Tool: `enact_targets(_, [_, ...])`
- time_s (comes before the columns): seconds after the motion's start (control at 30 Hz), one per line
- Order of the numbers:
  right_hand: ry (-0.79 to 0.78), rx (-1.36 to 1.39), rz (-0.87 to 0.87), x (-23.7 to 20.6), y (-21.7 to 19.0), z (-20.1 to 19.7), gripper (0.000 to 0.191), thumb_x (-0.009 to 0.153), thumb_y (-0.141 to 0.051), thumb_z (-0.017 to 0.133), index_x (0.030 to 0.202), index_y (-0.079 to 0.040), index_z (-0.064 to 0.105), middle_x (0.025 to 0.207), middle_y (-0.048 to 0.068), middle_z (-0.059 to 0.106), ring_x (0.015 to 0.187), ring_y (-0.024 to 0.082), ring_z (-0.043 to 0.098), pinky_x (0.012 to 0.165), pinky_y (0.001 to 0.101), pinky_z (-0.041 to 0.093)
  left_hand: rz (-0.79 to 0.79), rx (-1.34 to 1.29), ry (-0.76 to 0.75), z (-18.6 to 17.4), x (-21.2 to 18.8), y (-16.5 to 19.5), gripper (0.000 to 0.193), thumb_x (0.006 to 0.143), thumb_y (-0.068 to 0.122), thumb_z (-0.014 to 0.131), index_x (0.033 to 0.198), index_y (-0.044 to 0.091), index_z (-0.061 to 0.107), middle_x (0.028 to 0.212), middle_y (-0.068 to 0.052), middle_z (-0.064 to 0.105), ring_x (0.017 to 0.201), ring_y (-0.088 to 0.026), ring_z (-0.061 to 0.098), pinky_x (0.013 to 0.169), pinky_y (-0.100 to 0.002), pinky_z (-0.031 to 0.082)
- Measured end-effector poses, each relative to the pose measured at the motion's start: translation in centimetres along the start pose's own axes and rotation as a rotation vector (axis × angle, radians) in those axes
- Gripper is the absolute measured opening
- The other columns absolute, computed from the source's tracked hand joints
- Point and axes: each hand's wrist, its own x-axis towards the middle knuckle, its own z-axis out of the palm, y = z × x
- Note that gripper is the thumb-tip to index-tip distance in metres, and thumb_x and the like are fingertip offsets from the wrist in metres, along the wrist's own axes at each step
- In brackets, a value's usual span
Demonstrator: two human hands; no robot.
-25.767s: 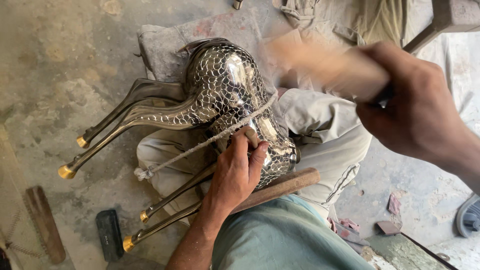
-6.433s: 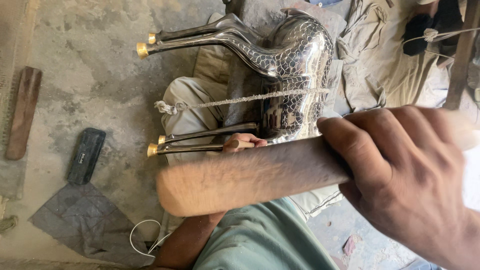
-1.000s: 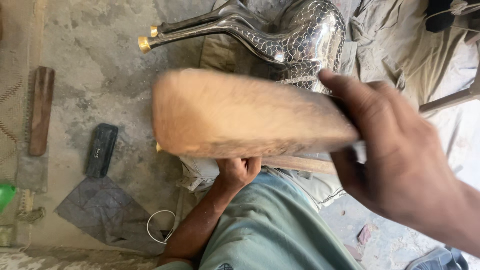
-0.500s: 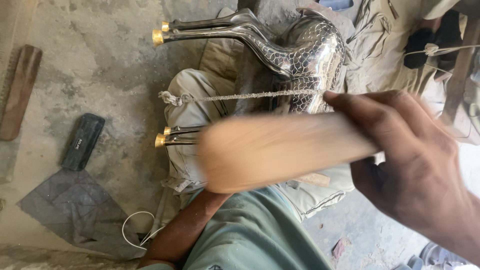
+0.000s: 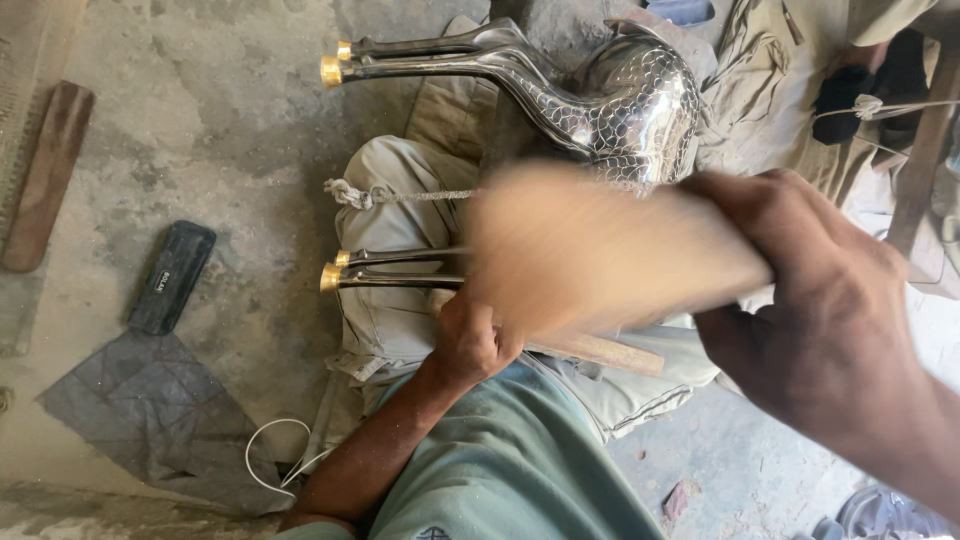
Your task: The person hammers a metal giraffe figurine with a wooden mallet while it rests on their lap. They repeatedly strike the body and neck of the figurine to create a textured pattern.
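Metal animal figure (image 5: 630, 100), silver with a scale pattern, lies on its side across your lap, brass-tipped legs (image 5: 345, 277) pointing left, a knotted cord (image 5: 400, 195) running over it. Your right hand (image 5: 830, 310) is closed tight round the handle end of a wooden mallet (image 5: 600, 255); the mallet head is motion-blurred right over the figure's body, so this looks like mid-strike of a hammering step. Your left hand (image 5: 470, 340) sits curled low under the figure near the lower legs, next to a wooden stick (image 5: 600, 352); can't tell exactly what it grips, partly hidden by the mallet. Next blow calls for the figure braced firm on the lap and left fingers kept out from under the mallet face.

Beyond that: beige trousers, green shirt. Rough concrete floor (image 5: 230, 130), dusty. On it a black oblong block (image 5: 170, 277), a dark rag (image 5: 140, 410), a white wire loop (image 5: 270, 455), a flat wooden piece (image 5: 45, 175) far left. Cloth heaped at upper right.
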Motion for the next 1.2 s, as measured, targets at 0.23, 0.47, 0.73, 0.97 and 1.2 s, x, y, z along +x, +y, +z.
enact_targets(0.23, [-0.034,0.124,0.168,0.5,-0.3,0.0,0.048,0.078,-0.007,0.071,0.126,-0.014,0.067,0.1,0.006,0.068,0.091,0.021,0.066,0.08,0.0352,0.052,0.201,0.193,-0.04,-0.9,0.8,0.3,0.027,0.091,0.008,0.069,0.116,-0.001,0.063,0.109,-0.017,0.069,0.097,-0.037,0.07,0.086,-0.049,0.056])
enact_targets(0.47, [-0.008,0.477,0.275,0.0,0.8,0.7,0.045,0.082,-0.011,0.068,0.125,-0.013,0.056,0.108,0.003,0.064,0.095,0.016,0.065,0.084,0.0334,0.053,0.048,0.12,-0.03,-0.5,0.8,0.2,0.023,0.093,0.007,0.076,0.113,0.0,0.064,0.108,-0.014,0.068,0.096,-0.032,0.068,0.084,-0.046,0.054])
enact_targets(0.73, [-0.009,-0.224,-0.037,-0.2,0.6,1.2,0.032,0.088,-0.012,0.075,0.117,-0.025,0.071,0.098,-0.002,0.07,0.091,0.019,0.066,0.086,0.0367,0.05,-0.108,0.022,-0.154,0.7,-1.3,-2.0,0.034,0.099,0.015,0.076,0.125,0.004,0.057,0.105,-0.007,0.07,0.088,-0.017,0.07,0.079,-0.037,0.057])
enact_targets(0.97, [0.008,-0.287,-0.001,-0.9,0.7,1.6,0.037,0.085,-0.011,0.075,0.121,-0.021,0.073,0.099,-0.002,0.07,0.084,0.016,0.065,0.078,0.0307,0.049,-0.124,-0.042,-0.161,0.8,-1.6,-2.0,0.025,0.1,0.014,0.073,0.119,0.004,0.06,0.108,-0.011,0.072,0.09,-0.017,0.073,0.077,-0.033,0.06])
enact_targets(1.2, [0.127,-0.109,0.011,-1.9,1.2,2.0,0.031,0.086,-0.022,0.076,0.114,-0.015,0.064,0.095,0.003,0.066,0.082,0.02,0.062,0.076,0.0361,0.047,0.15,0.164,-0.115,-0.9,-0.1,-0.8,0.027,0.084,-0.003,0.068,0.11,-0.005,0.066,0.116,-0.02,0.068,0.107,-0.037,0.067,0.1,-0.053,0.054])
